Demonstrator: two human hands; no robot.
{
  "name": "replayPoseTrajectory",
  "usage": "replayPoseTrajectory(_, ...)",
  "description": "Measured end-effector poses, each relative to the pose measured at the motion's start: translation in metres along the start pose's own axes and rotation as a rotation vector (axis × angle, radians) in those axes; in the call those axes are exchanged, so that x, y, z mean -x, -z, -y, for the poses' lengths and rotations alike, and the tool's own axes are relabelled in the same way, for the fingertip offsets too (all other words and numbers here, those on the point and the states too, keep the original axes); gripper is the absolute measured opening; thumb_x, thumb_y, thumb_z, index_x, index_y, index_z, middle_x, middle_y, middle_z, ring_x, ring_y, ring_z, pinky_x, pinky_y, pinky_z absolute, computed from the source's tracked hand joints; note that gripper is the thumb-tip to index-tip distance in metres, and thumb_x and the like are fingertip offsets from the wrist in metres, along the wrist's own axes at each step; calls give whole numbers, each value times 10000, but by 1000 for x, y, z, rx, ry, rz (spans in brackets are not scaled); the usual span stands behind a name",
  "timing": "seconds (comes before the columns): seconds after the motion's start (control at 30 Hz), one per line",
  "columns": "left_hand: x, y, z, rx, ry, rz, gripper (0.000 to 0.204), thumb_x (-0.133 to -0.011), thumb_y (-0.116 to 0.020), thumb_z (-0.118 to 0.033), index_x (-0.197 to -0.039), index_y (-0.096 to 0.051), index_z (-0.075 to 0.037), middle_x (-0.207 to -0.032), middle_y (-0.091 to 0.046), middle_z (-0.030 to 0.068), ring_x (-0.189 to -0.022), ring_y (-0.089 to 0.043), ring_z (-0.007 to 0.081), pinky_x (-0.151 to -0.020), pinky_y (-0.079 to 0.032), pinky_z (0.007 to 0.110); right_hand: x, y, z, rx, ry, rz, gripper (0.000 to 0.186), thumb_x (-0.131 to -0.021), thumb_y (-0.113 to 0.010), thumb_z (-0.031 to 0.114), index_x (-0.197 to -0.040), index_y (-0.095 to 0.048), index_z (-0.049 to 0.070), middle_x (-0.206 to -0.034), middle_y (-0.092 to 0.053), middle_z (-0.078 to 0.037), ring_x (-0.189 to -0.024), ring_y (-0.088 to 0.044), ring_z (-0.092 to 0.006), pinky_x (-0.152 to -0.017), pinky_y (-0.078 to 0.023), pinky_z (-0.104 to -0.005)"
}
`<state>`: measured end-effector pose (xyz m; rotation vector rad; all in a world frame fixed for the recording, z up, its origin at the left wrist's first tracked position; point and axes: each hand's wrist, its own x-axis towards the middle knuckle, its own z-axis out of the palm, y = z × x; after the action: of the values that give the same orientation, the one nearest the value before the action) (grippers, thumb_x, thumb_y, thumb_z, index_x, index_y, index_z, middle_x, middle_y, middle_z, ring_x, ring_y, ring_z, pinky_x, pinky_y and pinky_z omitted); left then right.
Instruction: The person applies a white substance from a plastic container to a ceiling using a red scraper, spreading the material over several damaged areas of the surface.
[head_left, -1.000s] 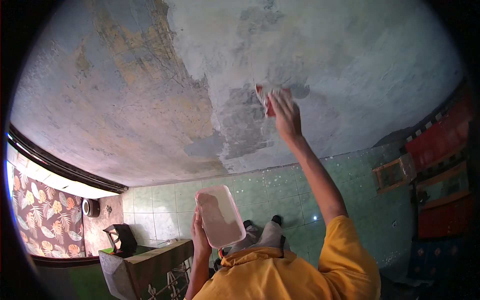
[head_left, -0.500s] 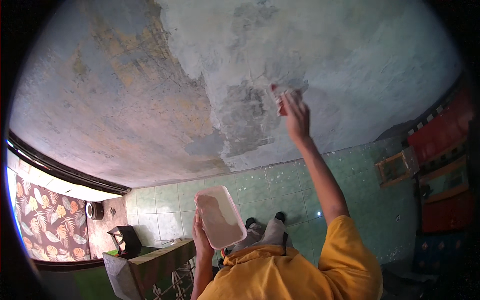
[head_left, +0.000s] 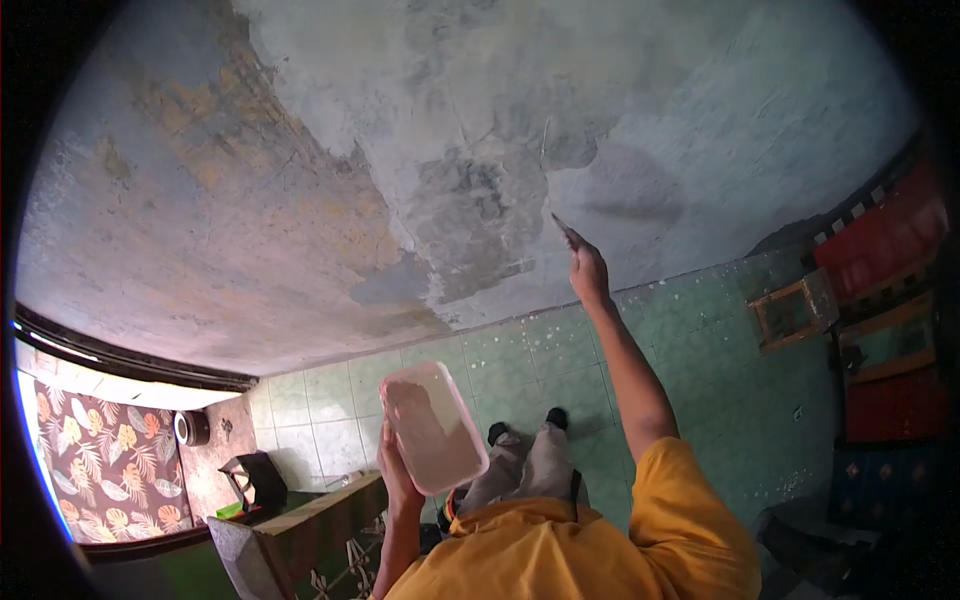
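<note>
My left hand point(head_left: 398, 458) holds a translucent rectangular container point(head_left: 463, 411) with pale paste point(head_left: 432, 425) inside, its fingers along the left side. Higher up, at the patchy plastered wall point(head_left: 480, 140), my right hand point(head_left: 588, 268) grips a thin scraper point(head_left: 561, 223), now seen nearly edge-on, its blade beside a darker grey patch; I cannot tell whether it touches the surface. The plaster is pale on the right and mottled grey, pink and ochre on the left.
Green floor tiles point(head_left: 690, 380) with white specks run along the wall's foot around my feet. At lower left are a low partition point(head_left: 300, 540) with metalwork, a black object point(head_left: 255, 480) and a leaf-patterned cloth point(head_left: 105, 460). Wooden frames point(head_left: 790, 312) and red panels point(head_left: 880, 230) stand at right.
My right hand has come down, and its scraper has turned from face-on to nearly edge-on. The container in my left hand has shifted slightly left and up in view.
</note>
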<state>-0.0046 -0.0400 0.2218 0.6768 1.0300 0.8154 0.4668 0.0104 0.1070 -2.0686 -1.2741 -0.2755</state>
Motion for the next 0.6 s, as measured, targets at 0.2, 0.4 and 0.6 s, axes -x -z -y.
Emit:
replayPoseTrajectory(0.2, -11, -20, -14, -163, -178, 5, 640, -1048, -410, -437, -1520, -358, -9, -1464, -475, 136, -1359, -425, 213, -1119, -348, 354, 36, 86, 130, -1201, -760, 201, 311, -998, -618, 281, -1172, -612, 24, -939, -658, -10, -840, -646, -79, -693, -511, -253)
replayPoseTrajectory(0.4, -6, -46, -34, -158, -285, 145, 650, -1055, -403, -422, -1518, -340, 29, -1499, -444, 151, -1381, -404, 222, -1136, -316, 343, -12, 148, 149, -1117, -369, -74, 272, -1017, -591, 244, -1131, -640, 2, -1057, -657, -36, -926, -645, -103, -774, -524, -287)
replayPoseTrajectory(0.6, -7, -27, -18, -121, -224, 136, 647, -1058, -399, -420, -1518, -339, 31, -1505, -436, 151, -1380, -400, 218, -1142, -304, 343, -138, 143, 136, -220, 347, -552, 248, -983, -542, 75, -1188, -639, -27, -1135, -682, -151, -1056, -654, -296, -912, -508, -403)
